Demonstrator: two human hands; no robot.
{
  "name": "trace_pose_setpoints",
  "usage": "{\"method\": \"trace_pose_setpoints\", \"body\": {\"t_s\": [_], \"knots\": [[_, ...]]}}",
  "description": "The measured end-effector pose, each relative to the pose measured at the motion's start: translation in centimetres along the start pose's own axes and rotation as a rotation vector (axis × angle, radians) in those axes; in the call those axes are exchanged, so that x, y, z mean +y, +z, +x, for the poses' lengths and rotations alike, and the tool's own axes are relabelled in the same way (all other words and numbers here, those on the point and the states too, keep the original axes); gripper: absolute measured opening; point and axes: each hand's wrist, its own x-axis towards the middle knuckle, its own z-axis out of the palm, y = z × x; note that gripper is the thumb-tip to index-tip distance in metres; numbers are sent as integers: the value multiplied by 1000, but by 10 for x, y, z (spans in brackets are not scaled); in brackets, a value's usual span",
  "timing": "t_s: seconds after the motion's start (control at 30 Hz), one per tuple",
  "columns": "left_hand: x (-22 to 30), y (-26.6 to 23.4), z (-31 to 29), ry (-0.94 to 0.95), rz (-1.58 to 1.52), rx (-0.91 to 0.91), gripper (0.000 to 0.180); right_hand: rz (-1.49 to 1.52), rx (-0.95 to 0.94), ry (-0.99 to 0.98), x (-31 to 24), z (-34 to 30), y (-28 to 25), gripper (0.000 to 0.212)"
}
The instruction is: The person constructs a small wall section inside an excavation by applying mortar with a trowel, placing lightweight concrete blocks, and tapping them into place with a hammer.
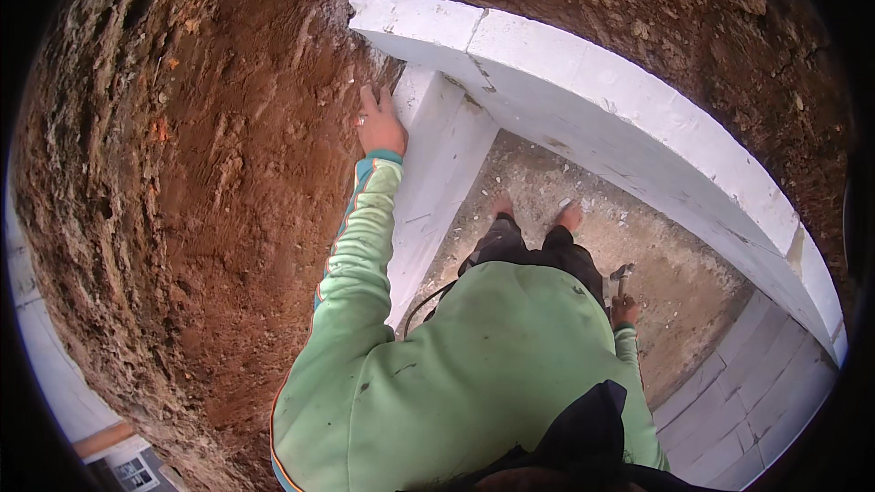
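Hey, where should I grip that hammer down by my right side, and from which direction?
Probably by the handle, coming from the near end, as your right hand does. The hammer's head sits crosswise at the far end, pointing forward from your body, and the narrow handle suits fingers wrapped around it.

Smooth matt blocks [547, 50], rough earth [228, 173], cloth sleeve [358, 255]

Pale green top [483, 337], dark smudges [365, 387], teal cuff [385, 156], teal sleeve stripe [350, 210] with orange piping, dark trousers [499, 243]
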Motion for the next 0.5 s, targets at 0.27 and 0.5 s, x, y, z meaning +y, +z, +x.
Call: {"method": "trace_pose_setpoints", "body": {"t_s": [0.27, 0.5], "knots": [[-14, 4, 2, -29, 179, -318, 42, -198, 18, -30, 35, 28, -15, 37], [-31, 9, 15, 88, 373, -319, 20, -132, 53, -10, 36, 44, -22, 37]]}}
